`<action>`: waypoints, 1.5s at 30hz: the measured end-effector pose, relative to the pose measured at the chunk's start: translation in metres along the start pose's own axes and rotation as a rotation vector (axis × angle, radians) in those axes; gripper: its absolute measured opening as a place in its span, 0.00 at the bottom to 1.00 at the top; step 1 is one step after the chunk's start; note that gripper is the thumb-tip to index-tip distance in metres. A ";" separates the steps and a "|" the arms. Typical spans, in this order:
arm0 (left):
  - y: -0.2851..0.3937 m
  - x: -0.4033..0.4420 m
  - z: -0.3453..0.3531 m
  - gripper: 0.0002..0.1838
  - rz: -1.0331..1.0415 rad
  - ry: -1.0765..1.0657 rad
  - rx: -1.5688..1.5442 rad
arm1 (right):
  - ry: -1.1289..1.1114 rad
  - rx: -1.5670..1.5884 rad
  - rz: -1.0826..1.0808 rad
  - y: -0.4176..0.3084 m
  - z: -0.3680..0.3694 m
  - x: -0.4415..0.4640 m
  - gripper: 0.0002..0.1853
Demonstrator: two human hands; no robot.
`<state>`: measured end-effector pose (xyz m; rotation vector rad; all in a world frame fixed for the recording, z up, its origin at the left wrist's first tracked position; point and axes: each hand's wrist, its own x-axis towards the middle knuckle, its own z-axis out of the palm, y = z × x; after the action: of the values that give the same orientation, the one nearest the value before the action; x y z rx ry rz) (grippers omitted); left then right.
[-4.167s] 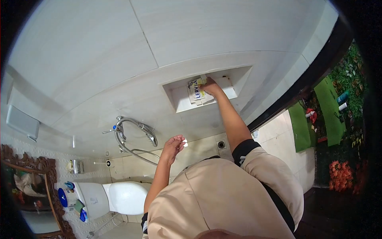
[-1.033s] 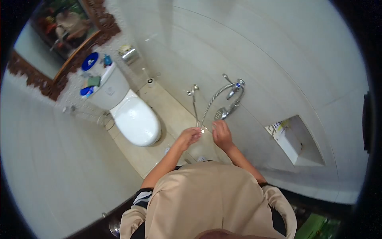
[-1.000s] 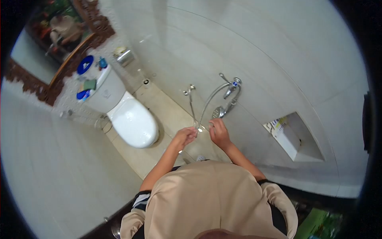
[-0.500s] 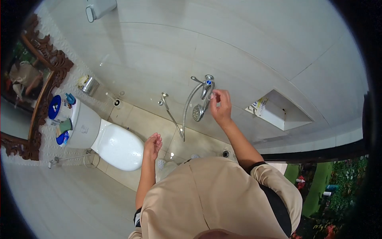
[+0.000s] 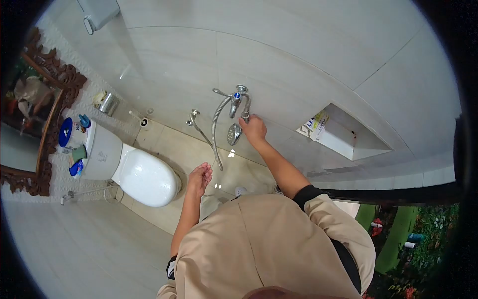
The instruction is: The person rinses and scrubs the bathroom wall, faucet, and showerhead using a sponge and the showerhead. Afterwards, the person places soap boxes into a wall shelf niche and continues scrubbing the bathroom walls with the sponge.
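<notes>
My right hand (image 5: 254, 129) is closed round the handle of a chrome hand shower, its fingers hiding part of the grip. The round shower head (image 5: 234, 134) shows just left of my knuckles, tilted downward. A metal hose (image 5: 214, 122) loops from it to the wall tap (image 5: 236, 99) with a blue-marked knob. Over the floor near the toilet, my left hand (image 5: 200, 178) is held palm up, fingers loosely curled and holding nothing.
To the left stands a white toilet (image 5: 148, 177), with tubs and a sponge (image 5: 78, 153) on its tank. A second chrome valve (image 5: 193, 117) juts from the wall. Cartons lie in a wall niche (image 5: 341, 142) at right. A carved mirror frame (image 5: 59, 74) hangs at far left.
My right hand has come down and left onto the hand shower's handle and closed round it. The whole view has shifted a little; my left hand stays loosely curled.
</notes>
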<state>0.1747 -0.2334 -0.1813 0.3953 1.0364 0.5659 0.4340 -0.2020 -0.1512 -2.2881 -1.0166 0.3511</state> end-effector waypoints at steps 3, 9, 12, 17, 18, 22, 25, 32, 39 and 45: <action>-0.017 0.001 0.009 0.10 -0.006 -0.006 0.000 | -0.019 -0.130 -0.053 -0.005 -0.008 0.003 0.21; -0.033 -0.004 0.030 0.10 -0.004 0.011 0.020 | 0.105 -0.037 -0.128 0.010 -0.001 0.000 0.16; -0.025 -0.006 0.038 0.09 0.075 -0.007 0.126 | 0.206 0.051 -0.170 0.013 -0.009 -0.003 0.13; 0.014 -0.007 0.067 0.11 0.268 -0.042 0.318 | 0.403 0.143 -0.266 -0.004 -0.042 -0.012 0.11; 0.023 -0.007 0.074 0.12 0.355 -0.078 0.362 | 0.427 0.145 -0.311 -0.010 -0.051 -0.014 0.10; 0.059 -0.003 0.099 0.13 0.711 -0.101 0.608 | 0.481 0.085 -0.448 -0.034 -0.083 -0.018 0.11; 0.086 0.002 0.109 0.14 0.892 -0.111 0.689 | 0.573 0.042 -0.622 -0.059 -0.106 -0.019 0.12; 0.154 -0.061 0.131 0.15 1.325 -0.017 0.701 | 0.638 -0.101 -0.776 -0.109 -0.138 -0.044 0.14; 0.155 -0.089 0.122 0.17 0.725 -0.535 1.005 | 0.536 -0.276 -1.063 -0.098 -0.126 -0.103 0.22; 0.089 -0.086 0.115 0.18 0.299 -0.741 0.985 | 0.600 -0.369 -0.969 -0.040 -0.113 -0.142 0.14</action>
<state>0.2211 -0.2206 -0.0187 1.5206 0.4584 0.0879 0.3674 -0.3342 -0.0388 -1.6926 -1.7478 -0.9139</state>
